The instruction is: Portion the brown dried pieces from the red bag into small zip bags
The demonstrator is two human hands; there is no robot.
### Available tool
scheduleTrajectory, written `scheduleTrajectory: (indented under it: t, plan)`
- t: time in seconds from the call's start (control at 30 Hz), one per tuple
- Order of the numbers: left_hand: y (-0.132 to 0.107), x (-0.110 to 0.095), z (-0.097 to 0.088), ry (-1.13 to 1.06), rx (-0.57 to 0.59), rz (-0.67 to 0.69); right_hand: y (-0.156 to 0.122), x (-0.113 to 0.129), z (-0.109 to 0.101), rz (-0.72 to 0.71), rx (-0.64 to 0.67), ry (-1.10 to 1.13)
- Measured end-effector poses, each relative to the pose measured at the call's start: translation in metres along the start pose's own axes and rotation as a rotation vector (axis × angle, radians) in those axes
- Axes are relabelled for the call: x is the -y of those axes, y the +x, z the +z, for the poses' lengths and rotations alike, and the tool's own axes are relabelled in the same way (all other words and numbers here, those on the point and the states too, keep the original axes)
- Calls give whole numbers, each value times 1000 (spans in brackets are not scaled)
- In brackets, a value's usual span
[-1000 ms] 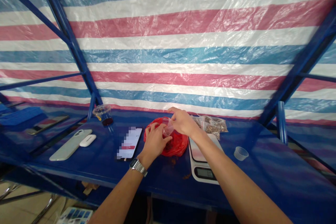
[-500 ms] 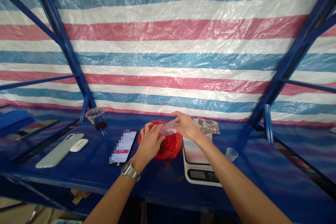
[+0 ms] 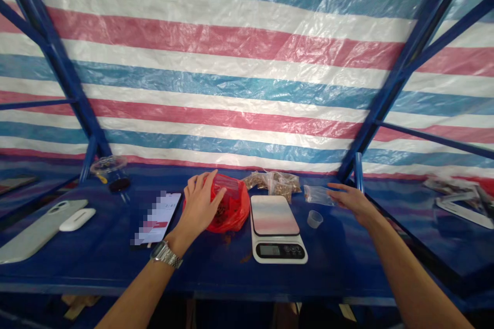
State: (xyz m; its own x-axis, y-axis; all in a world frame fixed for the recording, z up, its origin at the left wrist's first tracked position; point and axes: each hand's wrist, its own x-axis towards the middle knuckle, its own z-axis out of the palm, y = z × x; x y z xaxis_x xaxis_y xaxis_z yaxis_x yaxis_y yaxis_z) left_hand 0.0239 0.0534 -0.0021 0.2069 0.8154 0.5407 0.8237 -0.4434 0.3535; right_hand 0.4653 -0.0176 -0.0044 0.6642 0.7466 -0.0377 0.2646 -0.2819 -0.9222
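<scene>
My left hand (image 3: 199, 200) rests with fingers spread on the near side of a red plastic bag (image 3: 230, 205) on the blue table. My right hand (image 3: 349, 198) is stretched out to the right, fingers apart, touching a small clear bag (image 3: 317, 194) that lies on the table. A white kitchen scale (image 3: 276, 227) stands between my hands with nothing on its plate. A small clear cup (image 3: 315, 218) sits just right of the scale. Clear bags of brown pieces (image 3: 275, 182) lie behind the scale.
A phone with a lit screen (image 3: 157, 217) lies left of the red bag. Farther left are a grey phone (image 3: 36, 229), a white case (image 3: 77, 218) and a clear cup with dark contents (image 3: 113, 175). Blue frame posts (image 3: 358, 172) stand at the back. More bags lie far right (image 3: 455, 187).
My right hand carried the small clear bag from over the red bag out to the right of the scale. My left hand opened and stayed at the red bag. The view shifted right.
</scene>
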Motion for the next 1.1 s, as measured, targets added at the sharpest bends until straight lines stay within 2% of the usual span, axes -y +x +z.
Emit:
scheduleTrajectory:
  t: [0.1,0.17,0.27,0.33,0.4,0.5,0.6,0.8,0.97,1.03,1.1]
  plan:
    - [1,-1,2,25,-10,-2,9,-23,-8,-39,-43,-199]
    - [1,-2,2,37,-6,5,13,-31,-10,-104,-77,-423]
    - [1,-6,2,51,-4,1,14,-29,-9,-176,-199,-701]
    - [1,-9,2,53,-5,-6,12,-20,-4,-233,-257,-785]
    - [1,-12,2,51,-6,-4,9,-9,4,-309,-218,-824]
    - [0,-14,3,46,-12,10,7,1,12,-409,-38,-872]
    - [0,-13,3,44,-14,17,6,-2,11,-460,122,-941]
    - [0,-8,1,37,-7,-2,14,-27,3,-463,240,-873]
    - [2,-5,-1,69,-18,-16,27,-47,1,-528,196,-679]
    - [2,-4,-3,104,-19,-53,30,-47,1,-530,163,-608]
    - [1,-1,-4,159,-8,-101,26,-33,3,-560,152,-530]
